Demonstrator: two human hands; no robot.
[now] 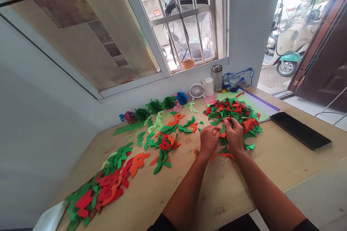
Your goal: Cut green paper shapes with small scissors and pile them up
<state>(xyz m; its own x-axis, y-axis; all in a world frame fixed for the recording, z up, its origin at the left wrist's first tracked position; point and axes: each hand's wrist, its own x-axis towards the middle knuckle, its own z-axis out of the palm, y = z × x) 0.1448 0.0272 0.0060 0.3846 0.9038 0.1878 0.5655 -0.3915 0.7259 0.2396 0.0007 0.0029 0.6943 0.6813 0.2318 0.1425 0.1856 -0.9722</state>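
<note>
My left hand is closed at the near left edge of a heap of red, green and orange scraps; a small reddish bit shows at its fingertips. Beside it, my right hand has its fingers pressed together around something dark and small, too hidden to name. The hands are close but apart. Orange scraps lie on the table just under the wrists. Cut wavy pieces in green, orange and red are spread left of my hands, and a longer pile of them reaches the table's left front.
A black phone lies at the right. Along the back stand a small white fan, a white cylinder, a bottle, a clear blue-edged pouch and green paper flowers. Coloured sheets lie behind the heap.
</note>
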